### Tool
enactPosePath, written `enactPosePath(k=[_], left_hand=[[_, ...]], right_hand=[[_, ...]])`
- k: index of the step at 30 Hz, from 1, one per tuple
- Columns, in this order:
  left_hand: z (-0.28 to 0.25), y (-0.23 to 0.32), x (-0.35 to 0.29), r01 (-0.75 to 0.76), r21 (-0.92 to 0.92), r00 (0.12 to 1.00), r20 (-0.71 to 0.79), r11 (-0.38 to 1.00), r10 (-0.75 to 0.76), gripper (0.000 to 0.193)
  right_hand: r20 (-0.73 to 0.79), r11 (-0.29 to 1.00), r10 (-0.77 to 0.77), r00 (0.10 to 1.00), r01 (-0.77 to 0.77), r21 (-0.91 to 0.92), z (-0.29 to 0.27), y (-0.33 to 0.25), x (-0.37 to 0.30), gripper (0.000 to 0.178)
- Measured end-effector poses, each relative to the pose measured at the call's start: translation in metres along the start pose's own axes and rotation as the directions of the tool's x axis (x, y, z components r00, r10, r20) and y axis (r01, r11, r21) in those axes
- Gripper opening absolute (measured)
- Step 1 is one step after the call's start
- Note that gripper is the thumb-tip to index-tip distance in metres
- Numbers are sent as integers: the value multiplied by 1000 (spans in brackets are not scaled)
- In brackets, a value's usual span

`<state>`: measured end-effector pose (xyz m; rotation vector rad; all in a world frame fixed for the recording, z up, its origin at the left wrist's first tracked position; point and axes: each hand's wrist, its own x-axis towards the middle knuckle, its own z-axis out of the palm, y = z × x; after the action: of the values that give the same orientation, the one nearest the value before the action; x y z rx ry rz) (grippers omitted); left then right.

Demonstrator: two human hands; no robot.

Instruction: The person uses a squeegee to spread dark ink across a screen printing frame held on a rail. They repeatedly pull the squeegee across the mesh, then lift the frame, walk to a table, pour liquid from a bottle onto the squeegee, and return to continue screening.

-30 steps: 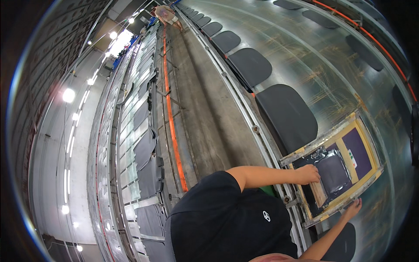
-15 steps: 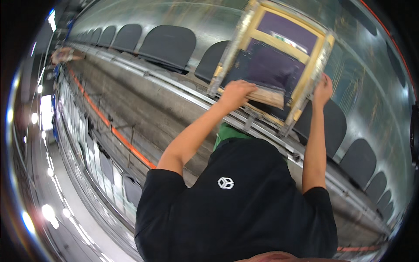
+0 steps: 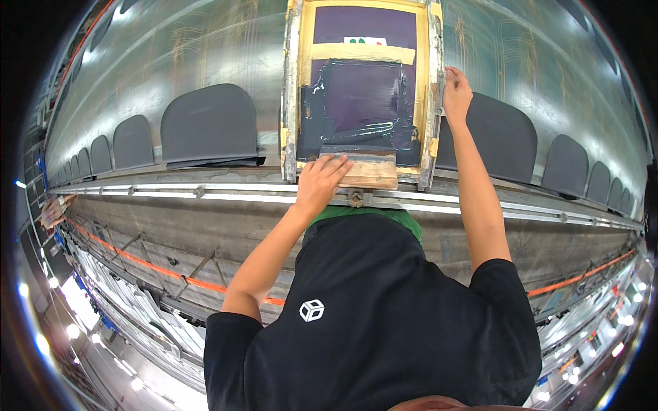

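A screen printing frame (image 3: 290, 89) with metal rails lies flat before me. Yellow tape lines its dark purple mesh (image 3: 360, 96), and wet dark ink streaks the lower mesh. At the near end of the mesh rests a wooden-handled squeegee (image 3: 373, 172). My left hand (image 3: 321, 179) is closed over the left part of its handle, fingers on top. Beside the frame's right rail, my right hand (image 3: 457, 96) has its fingers curled against the edge; the fingertips are partly hidden. A small white patch with green and red marks (image 3: 365, 41) shows above a tape band.
Rows of dark grey rounded pieces (image 3: 210, 123) lie on the long shiny table (image 3: 226, 41) to both sides. A metal rail (image 3: 233, 193) runs along the table's near edge. Behind me is an orange bar (image 3: 205, 283). At the far left a blurred brownish thing (image 3: 55, 211) sits by the rail.
My view has turned, so the frame now stands straight. The squeegee sits flatter at the mesh's near end, my left hand still on it. My right hand stays at the right rail.
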<state>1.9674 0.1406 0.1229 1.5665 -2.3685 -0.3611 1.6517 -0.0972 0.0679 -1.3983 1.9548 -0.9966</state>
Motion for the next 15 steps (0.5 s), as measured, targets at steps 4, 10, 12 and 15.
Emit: enactPosePath(k=[4, 10, 12, 15], left_hand=[[5, -17, 38, -37, 112, 999, -28, 993, 40, 53], [-43, -65, 165, 176, -117, 983, 72, 977, -168, 38], [-52, -70, 190, 244, -123, 964, 141, 962, -227, 39], [-25, -82, 186, 118, -62, 992, 49, 991, -115, 46]], right_hand=[[59, 995, -64, 996, 68, -67, -6, 17, 5, 35], [450, 710, -547, 706, 676, -196, -34, -94, -11, 52], [643, 763, -430, 634, 636, -116, -17, -119, -23, 48], [707, 732, -339, 620, 646, -216, 17, -88, -28, 45]])
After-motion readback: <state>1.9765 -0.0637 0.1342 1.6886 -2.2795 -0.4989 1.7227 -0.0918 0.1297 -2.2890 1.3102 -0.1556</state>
